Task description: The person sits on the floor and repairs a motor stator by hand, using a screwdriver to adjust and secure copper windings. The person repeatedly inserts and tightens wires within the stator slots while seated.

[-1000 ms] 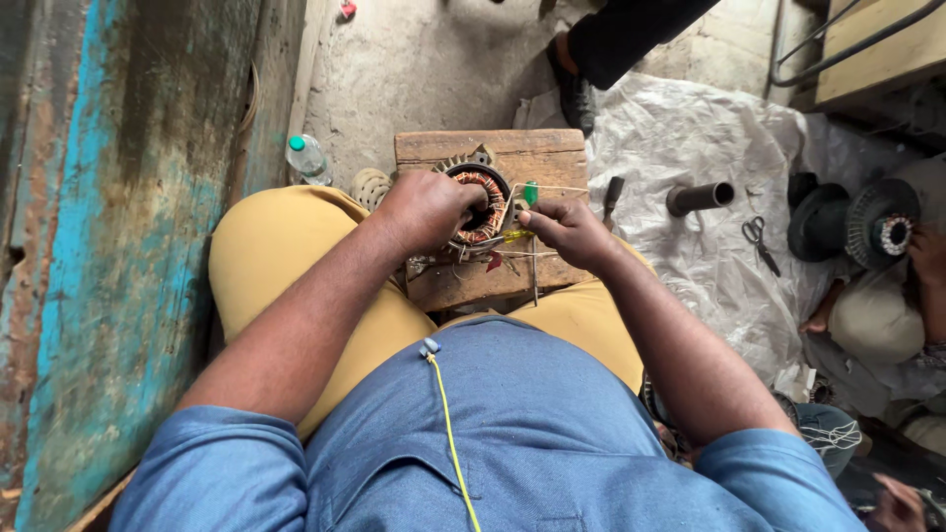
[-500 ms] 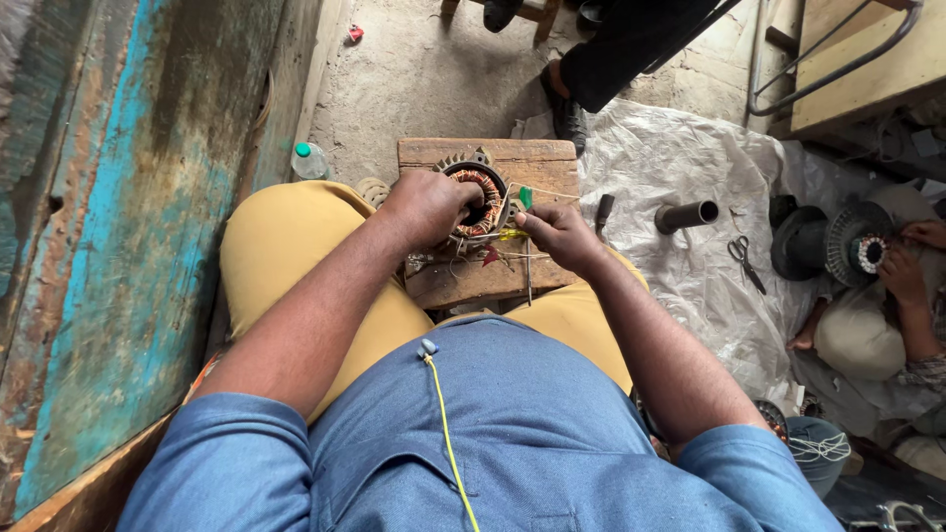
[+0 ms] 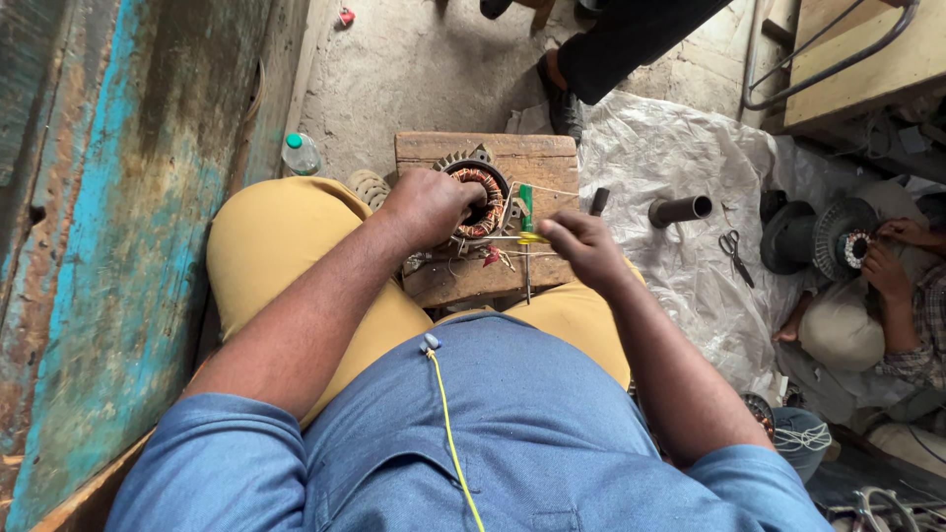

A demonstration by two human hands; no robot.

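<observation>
Your left hand [image 3: 431,207] is curled closed over the near-left rim of the round motor stator [image 3: 480,200] with copper windings, which sits on the wooden block [image 3: 532,158] resting across your knees. Your right hand [image 3: 581,246], just right of the stator, is pinched shut on a thin yellow strip [image 3: 532,237], beside a green-handled tool [image 3: 525,195] lying on the block. Farther right, 1 dark pipe [image 3: 680,209] and scissors [image 3: 734,251] lie on the white plastic sheet [image 3: 670,148].
</observation>
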